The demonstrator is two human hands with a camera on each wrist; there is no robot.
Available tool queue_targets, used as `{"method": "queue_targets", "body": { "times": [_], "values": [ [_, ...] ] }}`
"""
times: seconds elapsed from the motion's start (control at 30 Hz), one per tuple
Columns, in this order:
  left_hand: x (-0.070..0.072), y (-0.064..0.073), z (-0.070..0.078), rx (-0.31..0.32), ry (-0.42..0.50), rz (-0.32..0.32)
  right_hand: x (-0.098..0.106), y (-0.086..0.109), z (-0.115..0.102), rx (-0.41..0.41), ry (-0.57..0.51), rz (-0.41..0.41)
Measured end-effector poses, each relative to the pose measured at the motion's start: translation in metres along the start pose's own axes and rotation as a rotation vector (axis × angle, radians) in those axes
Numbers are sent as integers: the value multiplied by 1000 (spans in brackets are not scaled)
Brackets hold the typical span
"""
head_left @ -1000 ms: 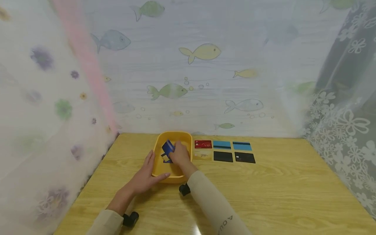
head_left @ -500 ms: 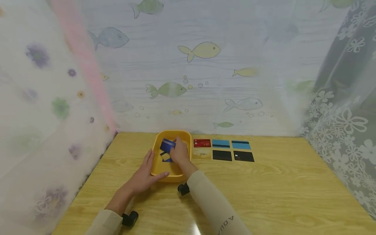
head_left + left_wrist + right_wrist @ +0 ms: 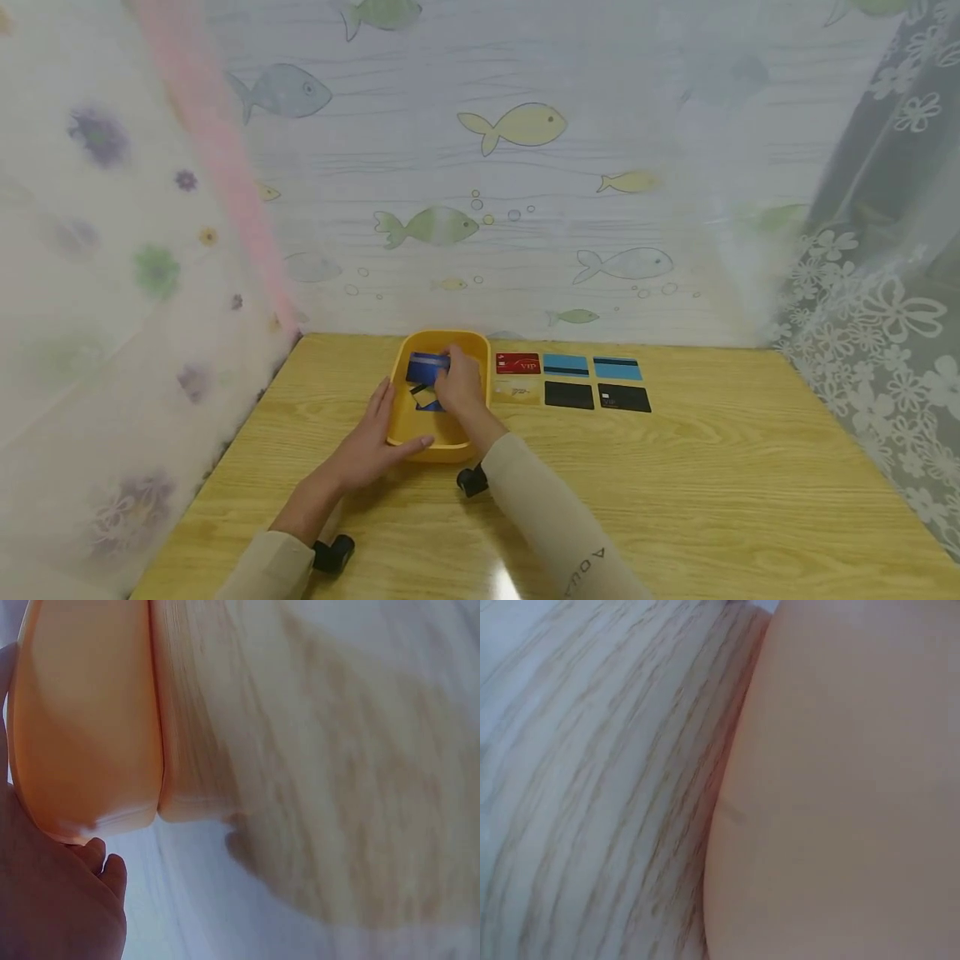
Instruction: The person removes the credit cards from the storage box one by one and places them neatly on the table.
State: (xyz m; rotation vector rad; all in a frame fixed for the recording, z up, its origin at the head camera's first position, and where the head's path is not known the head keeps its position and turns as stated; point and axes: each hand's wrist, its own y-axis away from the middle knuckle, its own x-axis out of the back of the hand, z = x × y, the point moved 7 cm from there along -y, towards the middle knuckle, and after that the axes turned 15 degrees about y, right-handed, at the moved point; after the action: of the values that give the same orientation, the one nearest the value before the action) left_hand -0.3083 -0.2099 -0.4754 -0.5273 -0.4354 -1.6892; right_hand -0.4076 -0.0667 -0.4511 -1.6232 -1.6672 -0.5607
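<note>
In the head view, my right hand [image 3: 461,386] reaches into a yellow plastic tray [image 3: 438,454] and pinches the right end of a blue bank card [image 3: 425,367] with a pale stripe. Beneath that card lie a gold card [image 3: 424,397] with a dark stripe and another blue card [image 3: 431,408], partly covered. My left hand [image 3: 367,450] holds the tray at its near left corner, fingers along the left side and thumb over the near rim. The left wrist view shows the tray wall [image 3: 90,712] with curled fingertips at its end. Only the tray's outer wall [image 3: 840,795] and tabletop fill the right wrist view.
Right of the tray, cards lie in two rows: a red VIP card [image 3: 517,363], a gold card [image 3: 517,392], blue striped cards [image 3: 566,366] and black cards [image 3: 569,395]. The wooden table [image 3: 712,483] meets fish-printed curtains [image 3: 517,208] at the back.
The blue card in my right hand has turned from steeply tilted to nearly level, and the hand has shifted slightly. My left hand stays on the tray.
</note>
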Motion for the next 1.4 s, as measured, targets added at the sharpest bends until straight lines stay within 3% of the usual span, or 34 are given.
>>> {"method": "queue_targets", "body": {
  "times": [0.23, 0.6, 0.77, 1.0, 1.4],
  "values": [
    [0, -1, 1, 2, -19, -7, 12, -5, -3, 44, -65, 109],
    [3, 0, -3, 31, -25, -2, 56, 8, 8, 101, -263, 135],
    [4, 0, -5, 32, -17, -6, 71, 13, 21, 89, -283, 106],
    [1, 0, -6, 58, -6, -1, 83, 23, 36, 129, -227, 93],
    [-1, 4, -1, 64, -21, 5, 96, 34, 71, 99, -209, -38]
  ]
}}
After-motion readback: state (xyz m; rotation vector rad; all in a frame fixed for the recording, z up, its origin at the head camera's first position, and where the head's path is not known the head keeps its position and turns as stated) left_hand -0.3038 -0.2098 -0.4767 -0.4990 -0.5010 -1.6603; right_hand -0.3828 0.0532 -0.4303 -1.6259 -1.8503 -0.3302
